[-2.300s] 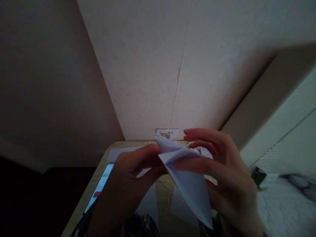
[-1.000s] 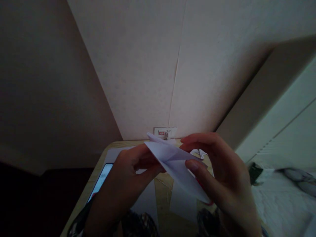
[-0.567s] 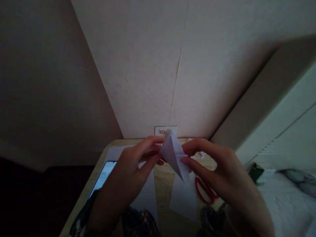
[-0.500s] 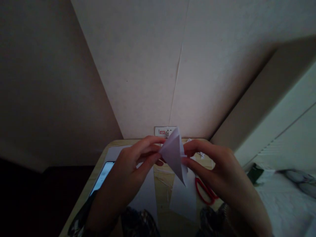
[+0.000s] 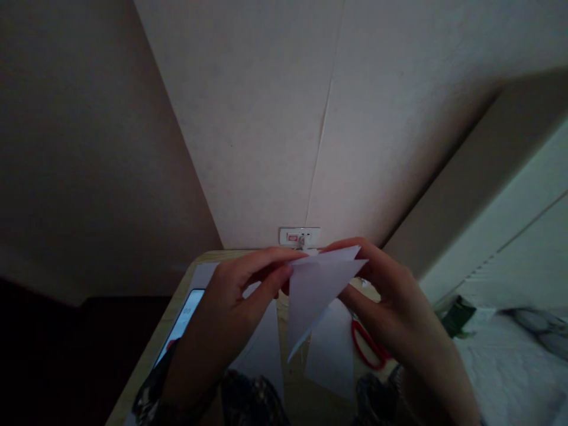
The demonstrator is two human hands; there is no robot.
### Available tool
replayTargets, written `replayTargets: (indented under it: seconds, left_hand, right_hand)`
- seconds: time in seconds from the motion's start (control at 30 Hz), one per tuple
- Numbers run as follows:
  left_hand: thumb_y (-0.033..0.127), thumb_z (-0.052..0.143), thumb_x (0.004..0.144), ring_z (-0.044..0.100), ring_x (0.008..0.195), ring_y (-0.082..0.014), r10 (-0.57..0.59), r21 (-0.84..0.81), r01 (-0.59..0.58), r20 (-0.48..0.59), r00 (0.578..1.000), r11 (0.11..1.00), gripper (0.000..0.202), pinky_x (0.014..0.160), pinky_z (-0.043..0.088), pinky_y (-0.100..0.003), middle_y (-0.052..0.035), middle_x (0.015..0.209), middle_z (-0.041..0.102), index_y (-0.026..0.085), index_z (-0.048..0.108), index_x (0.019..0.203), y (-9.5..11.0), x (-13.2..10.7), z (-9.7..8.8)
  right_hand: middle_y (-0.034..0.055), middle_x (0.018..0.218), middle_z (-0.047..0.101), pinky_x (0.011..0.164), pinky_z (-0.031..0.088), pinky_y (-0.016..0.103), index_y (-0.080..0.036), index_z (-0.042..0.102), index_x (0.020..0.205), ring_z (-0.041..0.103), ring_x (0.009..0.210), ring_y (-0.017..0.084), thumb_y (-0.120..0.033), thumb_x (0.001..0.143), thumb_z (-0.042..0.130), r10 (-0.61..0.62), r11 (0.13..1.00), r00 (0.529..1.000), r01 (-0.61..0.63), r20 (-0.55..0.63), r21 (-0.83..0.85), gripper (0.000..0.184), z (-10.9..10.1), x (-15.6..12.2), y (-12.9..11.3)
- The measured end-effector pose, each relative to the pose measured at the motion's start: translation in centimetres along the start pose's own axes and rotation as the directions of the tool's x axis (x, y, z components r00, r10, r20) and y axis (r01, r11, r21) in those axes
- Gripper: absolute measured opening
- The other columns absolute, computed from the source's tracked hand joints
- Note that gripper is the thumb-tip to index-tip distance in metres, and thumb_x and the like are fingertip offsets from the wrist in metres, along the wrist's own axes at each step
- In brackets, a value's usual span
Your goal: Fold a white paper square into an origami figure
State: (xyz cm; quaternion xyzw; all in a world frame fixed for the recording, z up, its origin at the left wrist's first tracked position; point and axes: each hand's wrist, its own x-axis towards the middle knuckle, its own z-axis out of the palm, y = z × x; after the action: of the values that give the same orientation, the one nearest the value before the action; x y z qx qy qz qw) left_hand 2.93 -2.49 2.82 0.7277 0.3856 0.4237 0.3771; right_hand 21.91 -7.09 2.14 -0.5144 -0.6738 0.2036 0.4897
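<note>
I hold a folded white paper [image 5: 313, 293] up above a small wooden table [image 5: 175, 313]. The paper forms a triangle whose long point hangs down toward me. My left hand [image 5: 235, 307] pinches its upper left corner between thumb and fingers. My right hand [image 5: 390, 307] grips the upper right edge from behind, fingers curled over the top. Both hands are closed on the same sheet.
On the table lie loose white sheets [image 5: 331, 352], red-handled scissors [image 5: 366, 346] at the right and a lit phone [image 5: 180, 328] at the left edge. A wall socket [image 5: 299, 236] sits just behind the table. A bed with pale covers [image 5: 510, 367] fills the lower right.
The folded paper has been turned and spread from a narrow upright shape into a wide flat triangle. My right hand's fingers shifted behind its upper edge; both hands kept their hold.
</note>
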Motion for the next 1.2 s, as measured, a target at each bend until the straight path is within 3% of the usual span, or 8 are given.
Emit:
replayTargets:
  seconds: [0.13,0.23,0.4,0.5,0.63,0.8,1.07,1.2]
  left_hand:
    - [0.041,0.07,0.096,0.072,0.078,-0.0137,-0.044,-0.203,0.047,0.022,0.999,0.978,0.021,0.07,0.054,-0.019,0.0023,0.091,0.079,0.032,0.08,0.113,-0.9,-0.6,0.3]
    - [0.063,0.078,0.083,0.074,0.098,-0.0198,0.013,-0.477,0.021,0.068,0.998,0.879,0.059,0.079,0.058,-0.024,-0.0014,0.12,0.077,0.037,0.067,0.135,-1.7,-1.0,0.6]
    - [0.039,0.093,0.073,0.073,0.099,-0.0189,0.03,-0.497,0.063,0.177,0.984,0.865,0.089,0.078,0.062,-0.025,-0.0006,0.151,0.061,0.046,0.049,0.15,-1.4,-1.3,0.5]
    - [0.02,0.088,0.079,0.072,0.087,-0.012,-0.014,-0.362,0.076,0.17,0.985,0.929,0.073,0.079,0.061,-0.02,0.0031,0.14,0.067,0.043,0.058,0.141,-0.4,-1.2,0.5]
    - [0.022,0.081,0.085,0.07,0.08,-0.0092,-0.047,-0.284,0.073,0.098,0.994,0.956,0.058,0.078,0.06,-0.018,0.0016,0.127,0.073,0.034,0.064,0.139,-0.2,-1.1,0.7]
    - [0.029,0.066,0.093,0.066,0.074,-0.0115,-0.059,-0.153,0.071,0.08,0.995,0.986,0.044,0.064,0.056,-0.018,-0.0005,0.111,0.076,0.027,0.068,0.137,-0.5,-0.8,0.6]
    - [0.037,0.053,0.101,0.06,0.072,-0.0178,0.006,0.083,0.0,-0.073,0.997,0.997,0.029,0.075,0.049,-0.028,0.0009,0.08,0.069,0.023,0.078,0.095,-1.2,-0.3,0.2]
    - [0.035,0.055,0.098,0.048,0.056,-0.0143,-0.001,0.066,0.007,-0.083,0.997,0.998,0.031,0.073,0.048,-0.026,0.0066,0.061,0.055,0.024,0.07,0.072,-1.5,-0.4,-0.1]
  right_hand:
    - [-0.0042,0.059,0.072,0.05,0.055,0.023,-0.023,0.066,0.077,0.07,0.051,0.014,-0.017,0.083,0.069,0.068,0.98,0.993,-0.049,-0.095,0.192,0.009,0.8,0.1,-0.1]
    - [-0.0061,0.058,0.07,0.046,0.054,0.019,-0.023,0.065,0.076,0.069,0.049,0.012,-0.016,0.081,0.072,0.122,0.942,0.972,-0.05,-0.2,0.332,0.011,1.2,-0.1,-0.5]
    - [-0.0057,0.064,0.073,0.05,0.058,0.02,-0.024,0.061,0.079,0.074,0.055,0.014,-0.015,0.084,0.074,0.212,0.902,0.944,-0.09,-0.252,0.421,0.017,1.7,-0.7,-1.2]
    - [-0.0041,0.074,0.078,0.049,0.058,0.023,-0.028,0.059,0.099,0.076,0.06,0.016,-0.014,0.086,0.073,0.21,0.905,0.938,-0.079,-0.277,0.417,0.023,2.1,-0.7,-0.9]
    - [0.0021,0.103,0.077,0.071,0.064,0.034,-0.03,0.057,0.128,0.077,0.086,0.021,-0.017,0.084,0.074,0.05,0.975,0.932,0.033,-0.359,0.219,0.049,2.2,-0.3,0.2]
    - [0.0052,0.114,0.071,0.094,0.054,0.045,-0.026,0.072,0.086,0.067,0.109,0.026,-0.023,0.091,0.067,-0.073,0.997,0.927,0.053,-0.368,-0.064,0.007,1.1,-0.1,0.9]
    - [0.0043,0.098,0.078,0.057,0.046,0.032,-0.027,0.075,0.09,0.066,0.071,0.02,-0.034,0.096,0.067,0.19,0.979,0.915,-0.149,-0.355,0.139,0.012,0.4,-0.8,-0.1]
    - [0.0021,0.083,0.072,0.058,0.045,0.03,-0.025,0.073,0.086,0.064,0.074,0.021,-0.038,0.095,0.068,0.261,0.963,0.894,-0.213,-0.364,0.167,0.017,0.4,-1.0,-0.4]
